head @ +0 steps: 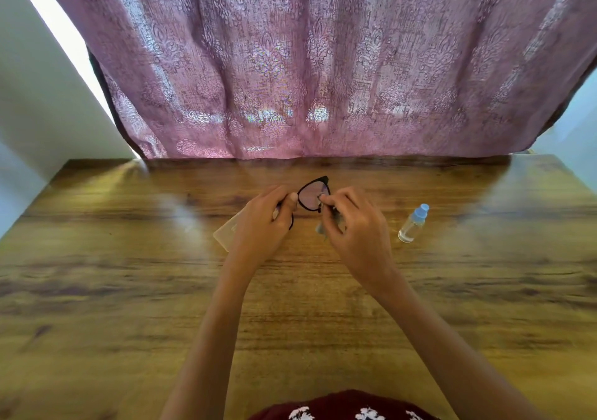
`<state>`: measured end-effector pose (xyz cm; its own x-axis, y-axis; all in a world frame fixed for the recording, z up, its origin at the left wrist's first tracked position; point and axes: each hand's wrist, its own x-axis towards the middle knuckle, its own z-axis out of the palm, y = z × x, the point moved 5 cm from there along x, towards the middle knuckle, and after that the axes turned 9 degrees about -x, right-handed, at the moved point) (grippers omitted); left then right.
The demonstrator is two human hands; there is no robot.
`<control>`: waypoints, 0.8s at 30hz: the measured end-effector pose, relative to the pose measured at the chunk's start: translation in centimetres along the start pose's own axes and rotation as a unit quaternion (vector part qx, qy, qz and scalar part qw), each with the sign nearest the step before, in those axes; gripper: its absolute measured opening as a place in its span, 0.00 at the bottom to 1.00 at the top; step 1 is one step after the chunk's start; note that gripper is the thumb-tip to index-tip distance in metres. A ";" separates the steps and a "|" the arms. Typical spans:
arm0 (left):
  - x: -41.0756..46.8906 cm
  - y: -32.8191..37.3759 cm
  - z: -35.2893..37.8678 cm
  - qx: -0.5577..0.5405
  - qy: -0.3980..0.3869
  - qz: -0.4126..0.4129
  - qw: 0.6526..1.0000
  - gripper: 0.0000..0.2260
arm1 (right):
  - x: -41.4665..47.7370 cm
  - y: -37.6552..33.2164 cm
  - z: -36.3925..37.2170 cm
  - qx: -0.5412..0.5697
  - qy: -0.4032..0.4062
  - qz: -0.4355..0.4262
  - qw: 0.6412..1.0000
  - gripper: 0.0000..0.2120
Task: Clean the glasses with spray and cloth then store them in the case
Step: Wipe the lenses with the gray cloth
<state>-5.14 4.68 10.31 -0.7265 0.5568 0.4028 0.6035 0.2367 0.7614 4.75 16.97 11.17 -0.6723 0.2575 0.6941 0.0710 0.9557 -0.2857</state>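
Black-framed glasses (311, 195) are held up over the wooden table (129, 274). My left hand (265, 222) grips the left side of the frame, hiding that lens. My right hand (352, 222) pinches a small grey cloth (323, 227) against the right lens; the cloth's tail hangs below my fingers. A translucent glasses case (226, 230) lies on the table under my left hand, mostly hidden. A clear spray bottle (413, 224) with a blue cap lies tilted to the right of my right hand.
A mauve patterned curtain (307, 64) hangs along the table's far edge. White walls stand at both sides. My dark red flowered clothing (342, 406) shows at the bottom edge.
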 end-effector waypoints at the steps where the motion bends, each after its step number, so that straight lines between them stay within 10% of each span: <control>1: 0.0 0.1 0.0 0.001 -0.001 0.001 1.000 0.14 | -0.3 -0.4 0.0 0.002 0.001 -0.011 1.000 0.05; 24: -0.1 1.0 0.2 -0.001 -0.016 0.019 1.000 0.10 | 0.1 -1.2 0.1 -0.006 0.014 -0.045 0.999 0.05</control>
<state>-4.43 5.06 10.89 -0.6927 0.5897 0.4152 0.6294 0.2133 0.7472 4.52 15.80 11.50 -0.6548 0.1737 0.7356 0.0195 0.9768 -0.2133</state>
